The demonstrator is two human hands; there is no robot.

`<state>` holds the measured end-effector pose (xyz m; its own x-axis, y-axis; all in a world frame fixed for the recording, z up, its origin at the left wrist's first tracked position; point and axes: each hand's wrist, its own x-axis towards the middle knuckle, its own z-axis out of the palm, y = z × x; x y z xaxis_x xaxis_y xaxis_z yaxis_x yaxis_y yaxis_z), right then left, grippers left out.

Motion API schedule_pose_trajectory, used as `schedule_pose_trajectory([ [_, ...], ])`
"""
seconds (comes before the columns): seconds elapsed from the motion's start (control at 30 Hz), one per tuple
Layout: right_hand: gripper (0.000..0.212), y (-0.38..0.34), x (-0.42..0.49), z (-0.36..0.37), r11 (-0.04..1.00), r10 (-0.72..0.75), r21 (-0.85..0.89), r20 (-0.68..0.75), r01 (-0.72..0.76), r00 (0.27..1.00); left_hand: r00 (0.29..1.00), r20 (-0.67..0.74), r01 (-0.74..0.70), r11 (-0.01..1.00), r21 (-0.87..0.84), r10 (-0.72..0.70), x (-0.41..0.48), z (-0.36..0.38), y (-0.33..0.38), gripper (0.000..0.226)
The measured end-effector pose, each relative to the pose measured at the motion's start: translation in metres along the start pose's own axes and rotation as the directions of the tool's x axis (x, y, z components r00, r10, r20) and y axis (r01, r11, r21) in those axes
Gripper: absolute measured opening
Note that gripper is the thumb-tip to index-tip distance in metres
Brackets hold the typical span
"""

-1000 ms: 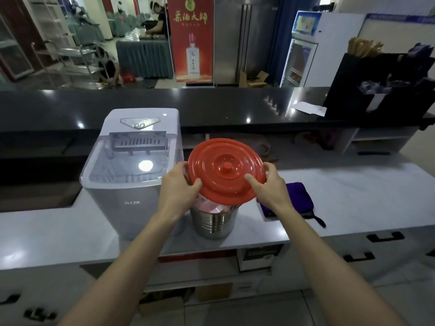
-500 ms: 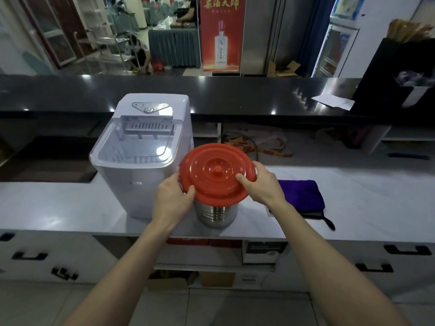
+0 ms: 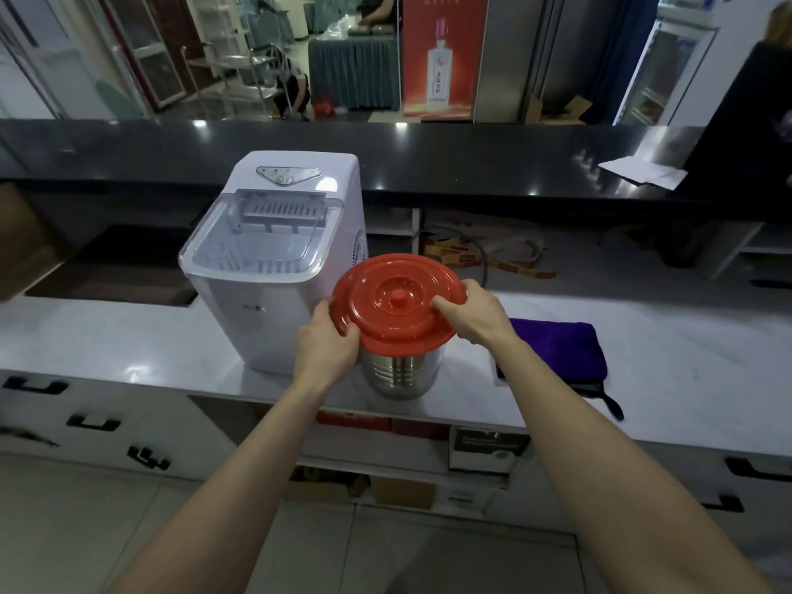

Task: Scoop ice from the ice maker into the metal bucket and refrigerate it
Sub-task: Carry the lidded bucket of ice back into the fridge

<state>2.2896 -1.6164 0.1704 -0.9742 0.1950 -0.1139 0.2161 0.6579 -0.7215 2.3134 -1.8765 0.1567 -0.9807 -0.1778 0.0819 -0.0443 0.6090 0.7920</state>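
Note:
A round red lid (image 3: 396, 308) with a small centre knob sits on top of the metal bucket (image 3: 400, 375), which stands on the white counter (image 3: 107, 336) just right of the ice maker (image 3: 274, 259). My left hand (image 3: 328, 347) grips the lid's left rim, thumb on top. At the lid's right rim my right hand (image 3: 469, 312) holds on, fingers curled over the edge. The ice maker is white with a clear lid that is down. The lid hides the bucket's inside.
A folded purple cloth (image 3: 561, 351) lies on the counter right of the bucket. Behind runs a raised black bar top (image 3: 471, 160) with papers (image 3: 643, 173) on it. Drawers with black handles and open shelves with boxes sit under the counter.
The red lid has come down from a raised tilt onto the bucket's mouth, with both hands still on its rim. The camera view has shifted down and back.

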Motion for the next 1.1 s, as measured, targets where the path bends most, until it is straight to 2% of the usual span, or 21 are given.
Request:
schedule_pose_trajectory([
  [0.13,0.067,0.004,0.006,-0.001,1.0,-0.001,0.031,0.02,0.0,1.0,1.0,-0.007,0.004,1.0,0.012,-0.004,0.001,0.0,0.001,0.048],
  [0.33,0.074,0.025,-0.006,-0.006,0.996,0.041,0.084,-0.045,-0.037,0.998,0.998,0.021,-0.057,0.998,0.027,0.057,0.011,0.011,0.014,0.046],
  [0.47,0.075,0.034,-0.007,-0.017,0.996,0.075,0.064,-0.104,-0.068,0.992,0.992,0.124,-0.015,0.996,-0.091,0.026,0.02,0.023,0.023,0.049],
  [0.57,0.077,0.038,-0.007,-0.019,0.994,0.08,0.082,-0.103,-0.071,0.991,0.99,0.135,-0.042,0.998,-0.045,0.048,0.029,0.029,0.024,0.052],
  [0.63,0.086,0.04,-0.006,-0.018,0.991,0.098,0.098,-0.096,-0.089,0.99,0.992,0.122,-0.037,0.999,0.006,0.036,0.036,0.031,0.023,0.055],
  [0.73,0.113,0.045,-0.004,-0.016,0.976,0.16,0.156,-0.057,-0.149,0.986,0.985,0.17,0.005,1.0,0.025,-0.009,0.04,0.035,0.026,0.064],
  [0.8,0.119,0.048,-0.005,-0.015,0.967,0.184,0.19,-0.046,-0.172,0.982,0.98,0.201,0.01,1.0,0.015,-0.013,0.041,0.037,0.028,0.07],
  [0.87,0.118,0.048,-0.007,-0.012,0.959,0.196,0.22,-0.058,-0.179,0.979,0.98,0.199,0.016,0.999,-0.03,-0.009,0.046,0.038,0.027,0.075],
  [1.0,0.102,0.043,-0.01,-0.011,0.948,0.205,0.263,-0.077,-0.178,0.976,0.967,0.245,0.134,0.957,-0.258,-0.069,0.055,0.039,0.025,0.075],
  [1.1,0.098,0.04,-0.009,-0.008,0.955,0.168,0.257,-0.049,-0.15,0.985,0.944,0.327,0.14,0.946,-0.291,-0.038,0.058,0.04,0.02,0.084],
])
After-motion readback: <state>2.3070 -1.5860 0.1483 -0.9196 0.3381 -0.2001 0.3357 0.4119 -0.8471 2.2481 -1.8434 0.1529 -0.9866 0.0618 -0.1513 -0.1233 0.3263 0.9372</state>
